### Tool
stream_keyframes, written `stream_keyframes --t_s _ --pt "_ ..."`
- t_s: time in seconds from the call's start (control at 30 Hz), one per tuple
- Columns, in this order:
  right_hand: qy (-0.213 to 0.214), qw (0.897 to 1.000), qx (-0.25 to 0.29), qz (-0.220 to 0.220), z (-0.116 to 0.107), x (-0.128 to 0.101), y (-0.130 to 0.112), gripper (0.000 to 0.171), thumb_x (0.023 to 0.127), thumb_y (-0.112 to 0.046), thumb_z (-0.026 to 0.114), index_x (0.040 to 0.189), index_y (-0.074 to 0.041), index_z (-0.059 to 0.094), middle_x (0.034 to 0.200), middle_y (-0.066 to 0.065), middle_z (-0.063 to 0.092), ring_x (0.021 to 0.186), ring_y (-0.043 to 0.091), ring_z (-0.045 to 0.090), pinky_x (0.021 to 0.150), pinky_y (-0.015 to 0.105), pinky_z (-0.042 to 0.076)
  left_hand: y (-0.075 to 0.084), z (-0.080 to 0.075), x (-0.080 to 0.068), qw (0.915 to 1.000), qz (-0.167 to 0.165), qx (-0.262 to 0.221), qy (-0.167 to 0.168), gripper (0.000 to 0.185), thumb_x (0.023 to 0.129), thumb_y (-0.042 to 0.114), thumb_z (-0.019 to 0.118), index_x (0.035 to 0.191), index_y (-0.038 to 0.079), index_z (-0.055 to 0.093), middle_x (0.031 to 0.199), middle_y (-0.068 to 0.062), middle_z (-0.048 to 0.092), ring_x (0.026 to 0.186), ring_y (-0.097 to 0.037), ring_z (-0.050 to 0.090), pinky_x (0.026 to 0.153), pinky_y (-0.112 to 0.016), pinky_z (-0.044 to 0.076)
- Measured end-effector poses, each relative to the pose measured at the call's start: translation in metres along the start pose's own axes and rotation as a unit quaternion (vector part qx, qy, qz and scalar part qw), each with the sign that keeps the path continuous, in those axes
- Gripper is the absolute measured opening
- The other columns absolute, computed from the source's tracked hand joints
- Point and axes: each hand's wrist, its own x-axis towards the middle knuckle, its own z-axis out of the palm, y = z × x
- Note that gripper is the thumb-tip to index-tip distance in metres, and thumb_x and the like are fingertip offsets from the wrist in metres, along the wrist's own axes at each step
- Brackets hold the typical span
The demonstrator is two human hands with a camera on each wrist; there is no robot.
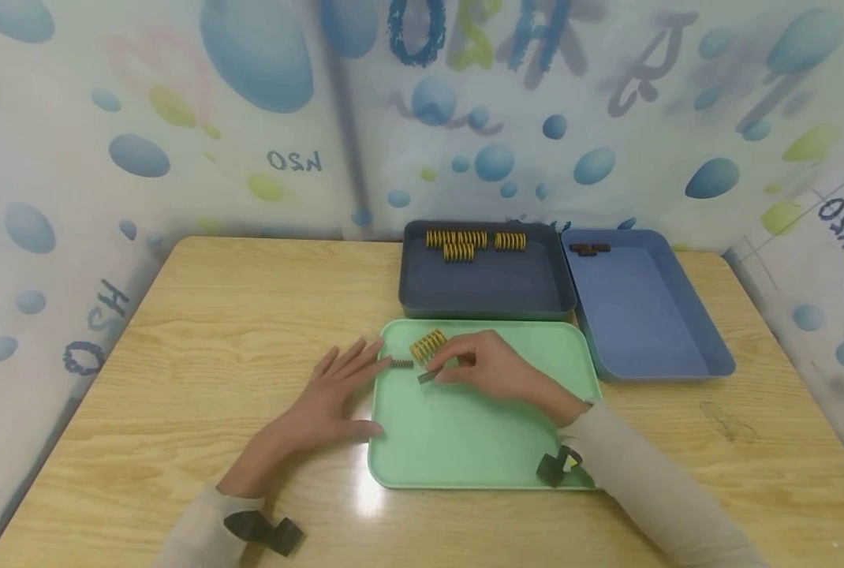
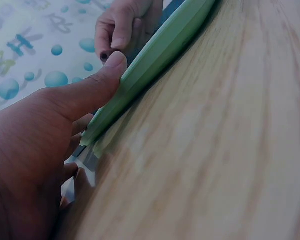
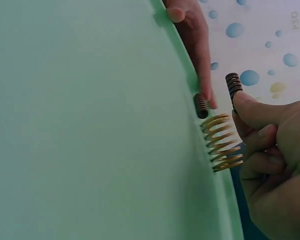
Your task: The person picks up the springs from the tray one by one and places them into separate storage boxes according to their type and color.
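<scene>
My right hand (image 1: 493, 367) pinches a small dark coil spring (image 3: 233, 85) between thumb and fingers, over the upper left part of the light green tray (image 1: 479, 442). A second small dark spring (image 1: 402, 364) lies on the tray near its left edge. Just beyond it is a larger yellow coil spring (image 1: 427, 345), which in the right wrist view stretches along the far rim. With fingers spread, my left hand (image 1: 326, 406) stays at the tray's left rim, its index fingertip right at the small lying spring. The left thumb (image 2: 97, 87) reaches over the rim.
Behind the green tray stands a dark grey tray (image 1: 486, 288) with several yellow springs (image 1: 457, 252) at its back. To its right, a blue tray (image 1: 642, 315) has small dark brown springs (image 1: 590, 248) in its far left corner. A patterned wall covering rises behind the wooden table (image 1: 266, 315).
</scene>
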Motion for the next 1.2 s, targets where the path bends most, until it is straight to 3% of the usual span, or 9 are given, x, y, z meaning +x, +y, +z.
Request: stream_keyframes --t_s 0.2,0.47,0.6,0.83,1.03,1.2 --pt "0.026 0.999 -0.014 -0.019 -0.021 -0.008 -0.011 0.015 0.086 -0.023 0.072 0.101 -0.025 0.075 0.092 -0.012 0.068 0.049 0.012 0.033 0.046 0.025 0.030 0.000 -0.001 -0.001 1.0000 -0.003 0.001 -0.003 0.092 0.076 0.059 0.070 0.149 0.016 0.034 0.158 -0.007 0.018 0.143 -0.036 0.013 0.111 -0.059 0.003" --pt "0.078 0.997 0.002 -0.011 -0.053 -0.025 -0.040 0.017 0.088 -0.002 0.067 0.104 -0.004 0.072 0.097 0.007 0.067 0.047 0.014 0.030 0.046 0.028 0.031 0.000 -0.001 0.000 0.9998 -0.014 0.003 -0.015 0.093 0.076 0.060 0.070 0.150 0.017 0.033 0.159 -0.005 0.017 0.144 -0.033 0.011 0.112 -0.057 0.001" --pt "0.100 0.995 -0.013 0.002 -0.066 -0.031 -0.047 0.016 0.088 -0.002 0.067 0.103 -0.003 0.072 0.095 0.007 0.067 0.047 0.013 0.033 0.045 0.028 0.031 0.000 -0.002 0.000 0.9998 -0.015 0.001 -0.016 0.093 0.076 0.060 0.070 0.150 0.018 0.033 0.159 -0.005 0.017 0.144 -0.032 0.010 0.113 -0.056 0.000" --pt "0.152 0.988 -0.020 -0.012 -0.088 -0.036 -0.044 0.017 0.088 0.001 0.066 0.105 0.001 0.071 0.103 0.012 0.066 0.046 0.015 0.034 0.044 0.029 0.032 -0.001 -0.001 -0.001 0.9998 -0.014 0.001 -0.013 0.093 0.076 0.060 0.069 0.150 0.018 0.033 0.159 -0.005 0.017 0.144 -0.032 0.010 0.112 -0.056 0.000" --pt "0.182 0.983 -0.038 0.009 -0.106 -0.041 -0.040 0.019 0.091 -0.002 0.064 0.109 0.001 0.069 0.104 0.010 0.064 0.051 0.016 0.039 0.045 0.030 0.034 -0.001 -0.001 0.000 0.9998 -0.013 0.002 -0.013 0.093 0.076 0.061 0.069 0.150 0.017 0.033 0.159 -0.005 0.017 0.144 -0.033 0.011 0.112 -0.057 0.001" --pt "0.205 0.977 -0.051 0.028 -0.121 -0.043 -0.016 0.021 0.090 -0.009 0.066 0.111 -0.005 0.070 0.107 0.004 0.065 0.054 0.017 0.042 0.046 0.030 0.035 -0.001 -0.001 -0.001 0.9998 -0.014 -0.003 -0.014 0.092 0.077 0.060 0.069 0.150 0.017 0.033 0.159 -0.005 0.017 0.144 -0.033 0.011 0.112 -0.057 0.001"
